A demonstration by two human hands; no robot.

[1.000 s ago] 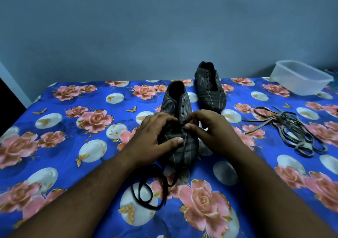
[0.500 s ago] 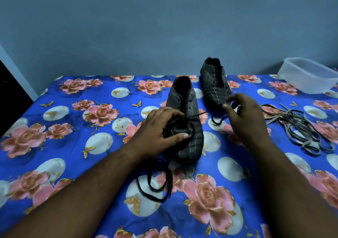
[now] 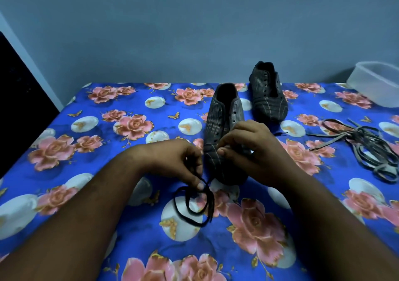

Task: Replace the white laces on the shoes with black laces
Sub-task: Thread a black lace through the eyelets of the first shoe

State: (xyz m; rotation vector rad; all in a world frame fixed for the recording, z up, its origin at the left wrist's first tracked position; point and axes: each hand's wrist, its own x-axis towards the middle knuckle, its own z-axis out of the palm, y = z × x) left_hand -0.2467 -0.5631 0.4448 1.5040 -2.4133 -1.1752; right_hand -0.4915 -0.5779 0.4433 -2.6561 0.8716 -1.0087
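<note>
Left hand: grip closed on the black lace, whose loops trail onto the floral cloth just beside the toe of the near shoe. Right hand: fingers curled over that shoe's front, pinching at the lower eyelets; the lace inside this grip cannot be made out. Second shoe stands behind, unlaced; the removed pale laces lie heaped to the right, near a clear plastic tub.

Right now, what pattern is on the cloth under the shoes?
The cloth is bright blue with pink roses, white circles and small gold butterflies, seen clearly in the head view.
</note>
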